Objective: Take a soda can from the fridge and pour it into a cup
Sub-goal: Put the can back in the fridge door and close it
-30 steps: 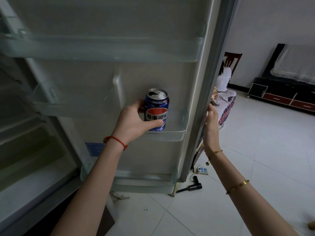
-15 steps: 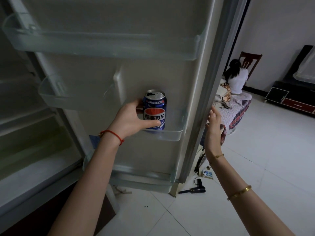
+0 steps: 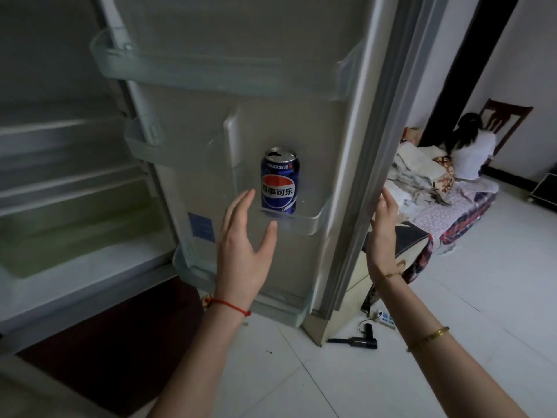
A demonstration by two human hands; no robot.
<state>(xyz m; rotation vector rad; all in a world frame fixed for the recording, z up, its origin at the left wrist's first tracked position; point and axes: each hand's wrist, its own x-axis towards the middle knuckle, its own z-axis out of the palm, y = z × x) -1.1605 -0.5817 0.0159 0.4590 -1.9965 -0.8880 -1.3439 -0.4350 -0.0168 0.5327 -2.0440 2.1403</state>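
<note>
Our left hand (image 3: pixel 241 251) is open near the blue metal soda can (image 3: pixel 279 183) in the clear door shelf (image 3: pixel 313 220), our right hand (image 3: pixel 383 233) rests open on the grey fridge door (image 3: pixel 364 176), so grabbing and pouring are left.

The left hand (image 3: pixel 241 251), which a second ago gripped the blue aluminium soda can (image 3: pixel 279 181), has let go and drawn back toward the lower centre of the frame, fingers spread, just below and left of it. The can now stands alone in the clear plastic door shelf (image 3: pixel 304 220).
</note>
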